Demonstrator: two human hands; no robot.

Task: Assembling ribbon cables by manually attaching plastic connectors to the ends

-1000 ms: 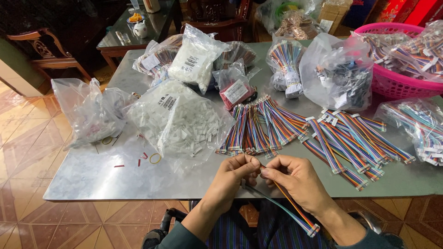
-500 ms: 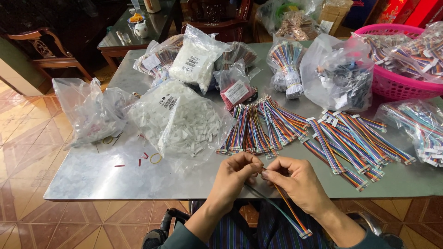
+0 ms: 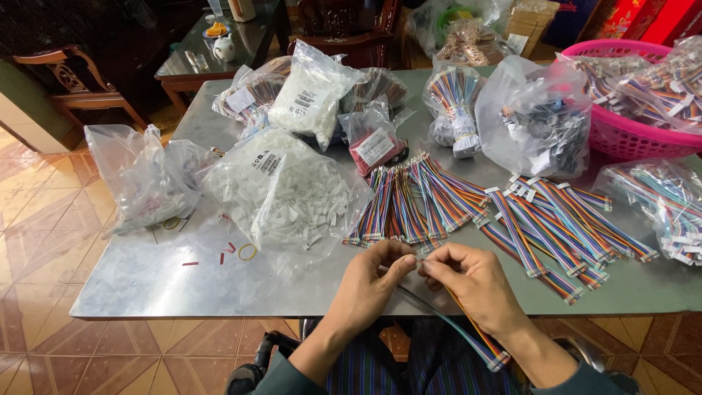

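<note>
My left hand (image 3: 374,278) and my right hand (image 3: 472,280) meet fingertip to fingertip at the near edge of a metal table (image 3: 146,278). Both pinch the top end of a multicoloured ribbon cable (image 3: 472,336), which hangs down past the table edge toward my lap. Just beyond my hands lies a fanned pile of similar ribbon cables (image 3: 417,201). A second pile with white connectors (image 3: 556,223) lies to the right. An open clear bag of small white plastic connectors (image 3: 292,194) sits to the left of my hands.
Several clear bags of parts crowd the table's far half, one crumpled bag (image 3: 142,179) at left. A pink basket (image 3: 629,110) full of cables stands far right. A rubber band (image 3: 247,251) and small red bits lie near front left. A wooden chair (image 3: 69,80) stands beyond.
My hands stay together at the table edge; the hanging cable's lower end has shifted slightly. Nothing else on the table moved.
</note>
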